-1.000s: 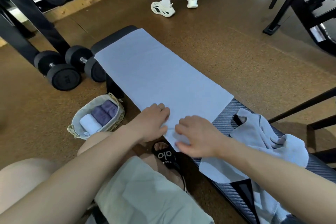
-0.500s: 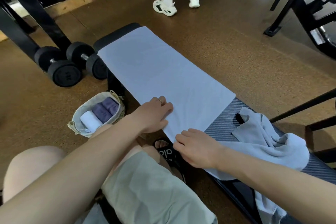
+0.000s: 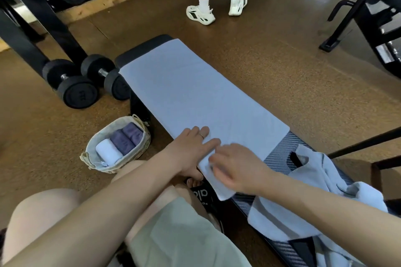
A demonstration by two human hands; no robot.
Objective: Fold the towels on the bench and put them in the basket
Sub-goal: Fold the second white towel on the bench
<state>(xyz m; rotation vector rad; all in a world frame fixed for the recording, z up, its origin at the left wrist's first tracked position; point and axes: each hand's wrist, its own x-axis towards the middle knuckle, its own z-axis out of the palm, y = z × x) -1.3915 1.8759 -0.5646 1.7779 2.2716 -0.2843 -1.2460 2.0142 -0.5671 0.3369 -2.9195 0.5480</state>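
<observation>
Pale blue towel [image 3: 195, 97] spread flat along the tabletop [image 3: 280, 154], near corner lifted and starting to curl over. Left hand [image 3: 191, 149] pressing flat on the near edge, fingers straight and together. Right hand [image 3: 236, 169] just beside it, fingers [image 3: 213, 159] curled, pinching that corner. Probably the first turn of a roll or fold. Next move likely calls for an even tuck across the full width, then a steady push away along the towel. Second towel [image 3: 325, 197] crumpled at the right end of the tabletop, partly hanging over the edge, not yet folded. Basket [image 3: 130, 154] on the floor to the left, near the knee, already holding one white roll and two purple ones. Beyond: brown speckled floor [image 3: 282, 50], two dumbbells [image 3: 86, 82] beside a black rack, more weights behind, another person's legs in white shoes [image 3: 200, 14], a machine frame at far right.
</observation>
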